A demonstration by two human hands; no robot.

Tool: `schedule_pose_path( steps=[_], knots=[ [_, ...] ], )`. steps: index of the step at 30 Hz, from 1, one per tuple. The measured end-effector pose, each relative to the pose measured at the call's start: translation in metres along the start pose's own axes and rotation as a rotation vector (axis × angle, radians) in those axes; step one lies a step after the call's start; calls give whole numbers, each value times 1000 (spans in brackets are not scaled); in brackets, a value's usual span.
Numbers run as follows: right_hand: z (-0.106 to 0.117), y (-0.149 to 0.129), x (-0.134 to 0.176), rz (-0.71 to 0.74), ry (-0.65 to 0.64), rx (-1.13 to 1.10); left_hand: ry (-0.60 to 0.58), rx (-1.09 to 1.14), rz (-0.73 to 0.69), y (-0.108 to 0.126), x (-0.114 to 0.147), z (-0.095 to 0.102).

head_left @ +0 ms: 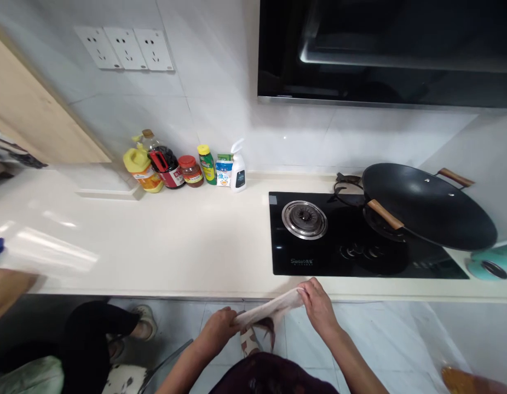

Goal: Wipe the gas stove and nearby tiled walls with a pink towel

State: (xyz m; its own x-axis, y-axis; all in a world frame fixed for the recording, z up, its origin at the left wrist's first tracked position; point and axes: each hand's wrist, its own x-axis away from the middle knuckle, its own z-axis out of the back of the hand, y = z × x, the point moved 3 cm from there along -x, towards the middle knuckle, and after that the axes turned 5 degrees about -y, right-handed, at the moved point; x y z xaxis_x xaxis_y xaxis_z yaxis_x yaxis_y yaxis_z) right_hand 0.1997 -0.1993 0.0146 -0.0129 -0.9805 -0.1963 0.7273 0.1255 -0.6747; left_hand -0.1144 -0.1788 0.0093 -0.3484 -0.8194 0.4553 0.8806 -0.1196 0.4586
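A pale cloth [272,310] is stretched between my two hands, just in front of the counter's front edge. My left hand [219,329] is closed around its lower left end. At the upper right end, my right hand [318,306] pinches a corner, higher than the left and close to the edge below the stove. Part of the cloth hangs down in a loose fold. The black gas stove [335,254] lies beyond my right hand, with one bare burner [304,219] on its left side.
A large black wok [426,208] with wooden handles sits on the right burner; a pan support [347,190] lies behind. Several bottles and jars, including a white spray bottle [238,169], line the wall. The range hood [385,49] overhangs. Another person's arm [7,287] rests at left.
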Motion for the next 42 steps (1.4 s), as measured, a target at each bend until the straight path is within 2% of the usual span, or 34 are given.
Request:
schedule_pose_path(
  steps=[3,5,9,11,13,15,19,23,27,30,35,39,42],
  knots=[
    [18,2,12,-8,26,14,3,-89,30,2,6,-2],
    [33,2,20,-3,53,-1,18,-140,34,7,12,4],
    [71,3,37,-45,118,-115,71,-204,-40,27,29,32],
    [91,4,45,-96,214,-169,151,-200,-108,40,39,47],
    [108,7,52,-114,356,-200,270,-132,-158,50,49,53],
    [114,12,57,-82,386,-241,321,-4,-179,56,55,47],
    [104,30,65,-43,174,-343,259,131,-224,64,57,20],
    [101,49,80,-142,150,-394,317,227,-212,76,63,18],
    [100,63,89,-247,36,-490,343,369,-187,94,74,15],
    [103,74,95,-280,5,-423,390,444,-186,104,80,2],
    [114,90,105,-241,0,-254,425,543,-150,115,83,-23],
    [125,96,110,-222,13,-93,401,852,-114,130,76,-38],
    [129,101,113,-219,41,-84,366,1020,-77,141,70,-47]
  ],
)
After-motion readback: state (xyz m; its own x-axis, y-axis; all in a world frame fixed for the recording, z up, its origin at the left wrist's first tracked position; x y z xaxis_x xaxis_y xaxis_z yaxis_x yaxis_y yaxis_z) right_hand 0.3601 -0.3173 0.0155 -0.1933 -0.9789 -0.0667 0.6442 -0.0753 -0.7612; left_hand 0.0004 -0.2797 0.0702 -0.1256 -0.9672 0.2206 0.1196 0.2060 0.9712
